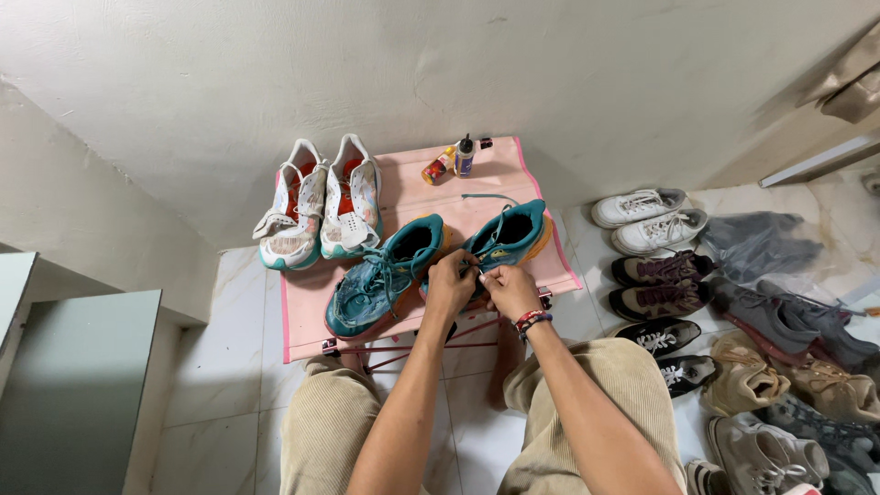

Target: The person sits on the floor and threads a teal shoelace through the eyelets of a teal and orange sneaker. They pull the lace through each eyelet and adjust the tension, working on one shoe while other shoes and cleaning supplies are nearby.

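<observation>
Both hands meet over the near end of the pink worktop (pixel 403 197): the left hand (pixel 449 286) and the right hand (pixel 510 290), a beaded bracelet (pixel 532 320) at its wrist, have their fingers curled shut and pinch what looks like the lace of the right-hand teal shoe (pixel 510 236), just at its tongue. That shoe lies on the worktop with its toe pointing away towards the wall, and its mate, the left-hand teal shoe (pixel 380 275), sits just beside it with its own laces lying loose across the eyelets. To work the lace well, the judgement is that each hand should keep a short, firm pinch close to the eyelet, draw the two ends evenly so neither side runs long, and steady the shoe against the worktop so it does not slide towards the edge. The fingertips hide the very spot where the lace is held, so whether it is being threaded, tightened or undone cannot be told, and the lace ends themselves are too thin to follow. A white pair of shoes (pixel 321 203) stands at the far left of the worktop, and two small bottles (pixel 453 160) lie near the wall; what they contain cannot be made out. More shoes crowd the floor on the right (pixel 733 302), several cut off by the frame edge, and the person's knees cover the worktop's folding legs.
</observation>
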